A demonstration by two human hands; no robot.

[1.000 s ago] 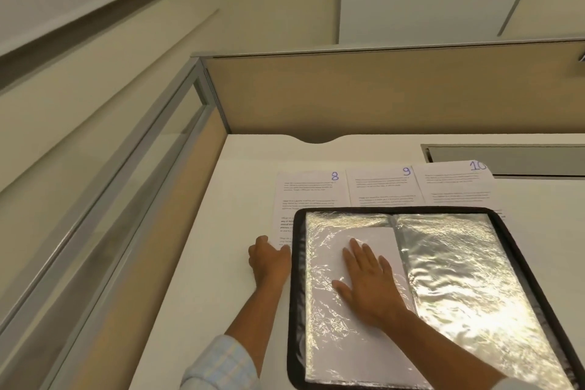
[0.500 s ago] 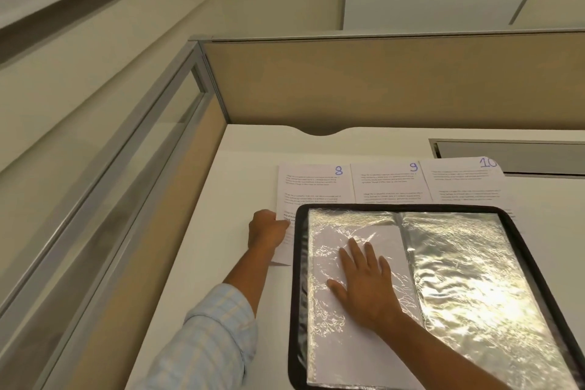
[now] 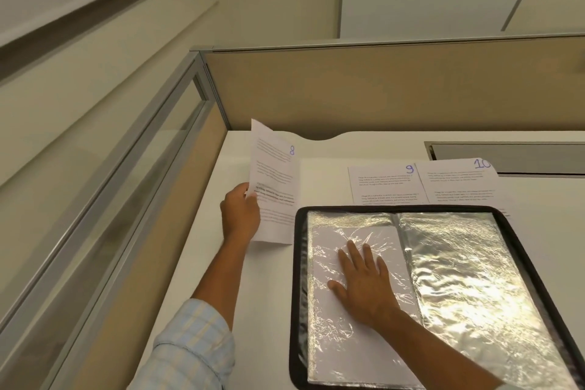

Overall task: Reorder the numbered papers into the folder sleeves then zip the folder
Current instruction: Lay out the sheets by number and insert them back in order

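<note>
Both sheet 9 [image 3: 383, 187] and sheet 10 [image 3: 459, 184] lie beyond folder [image 3: 299, 263].

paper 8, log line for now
left hand: holds paper 8 lifted | right hand: flat on sleeve | paper 9, paper 10: on desk

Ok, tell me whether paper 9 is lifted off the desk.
No, paper 9 lies flat on the desk; the left hand holds paper 8 up.
</note>
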